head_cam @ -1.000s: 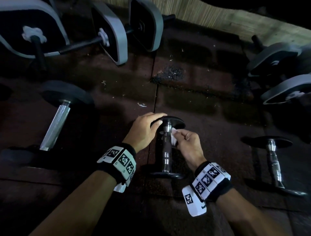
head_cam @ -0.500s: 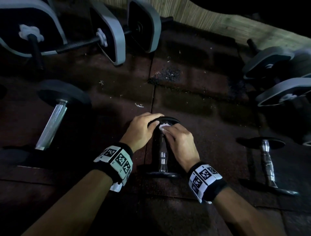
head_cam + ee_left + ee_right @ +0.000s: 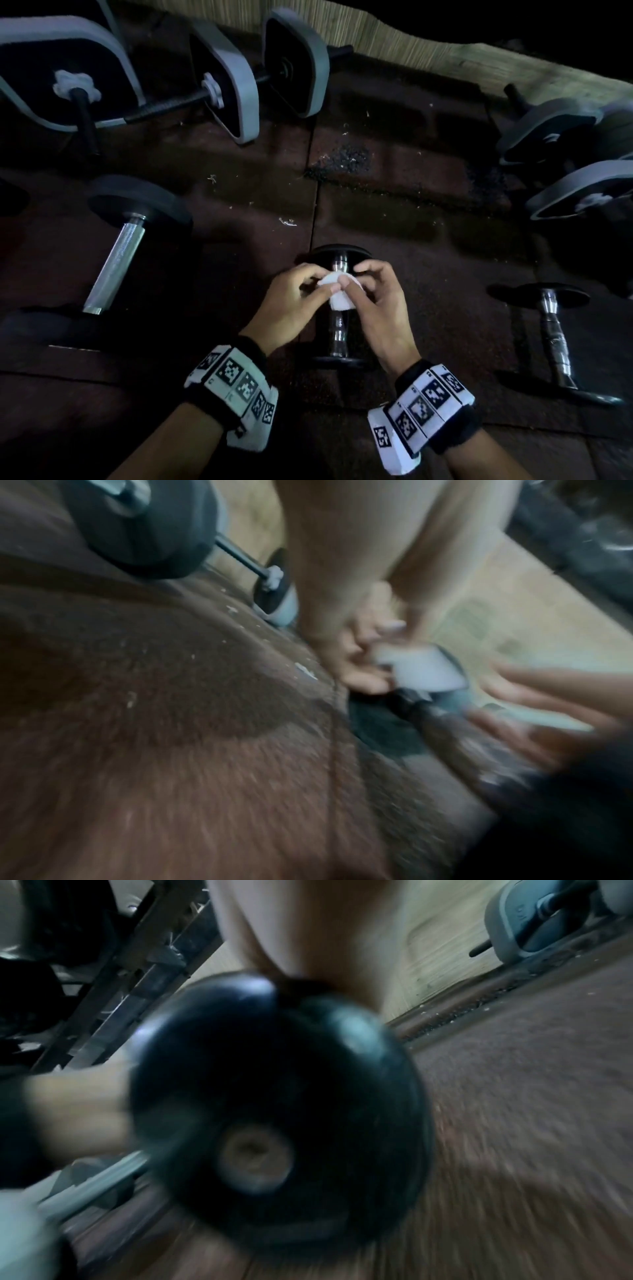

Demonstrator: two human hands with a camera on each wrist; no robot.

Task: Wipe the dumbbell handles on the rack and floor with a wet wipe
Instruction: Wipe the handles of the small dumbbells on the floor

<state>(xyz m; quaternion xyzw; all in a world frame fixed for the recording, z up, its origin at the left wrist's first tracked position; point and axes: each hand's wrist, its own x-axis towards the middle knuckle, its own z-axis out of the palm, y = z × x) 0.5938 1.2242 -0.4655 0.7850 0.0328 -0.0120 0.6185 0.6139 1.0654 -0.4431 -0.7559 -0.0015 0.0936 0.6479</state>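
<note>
Both the left hand (image 3: 291,305) and right hand (image 3: 380,301) pinch a small folded white wet wipe (image 3: 339,291) in their fingers. It hovers over the chrome handle of a small black dumbbell (image 3: 338,335) on the floor (image 3: 428,274).

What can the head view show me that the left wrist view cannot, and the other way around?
Only the head view shows both wristbands, the right hand whole, the knurled-handle dumbbell at left and the small dumbbell at right. Only the left wrist view shows the wet wipe's underside close up, though blurred. Both show the left hand pinching the wipe above the middle dumbbell.
</note>
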